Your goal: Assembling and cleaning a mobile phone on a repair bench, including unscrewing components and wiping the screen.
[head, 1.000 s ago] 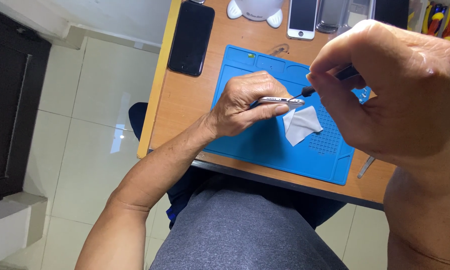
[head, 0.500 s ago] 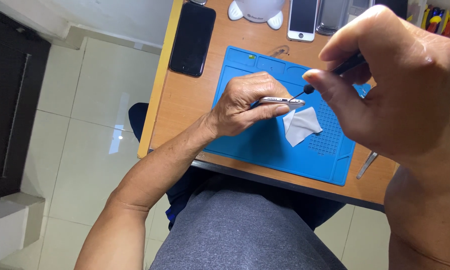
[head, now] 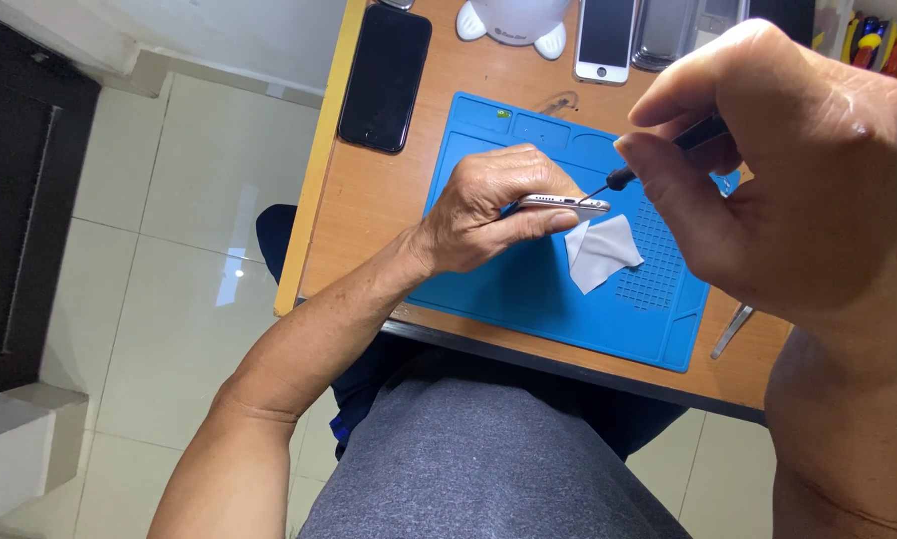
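A black phone (head: 385, 76) lies face up on the desk (head: 369, 200), left of the blue mat (head: 528, 289). Over the mat the left hand (head: 488, 205) pinches a silver phone (head: 563, 203) on edge between its fingers — long axis running left to right, its end toward the screwdriver (head: 658, 155). A white cloth (head: 600, 252) lies just beneath. The right hand (head: 788, 170) grips the screwdriver, fingers closed, tip at the phone's end. Tweezers (head: 732, 330) rest right of the mat — a white phone (head: 605, 38) lies beyond it.
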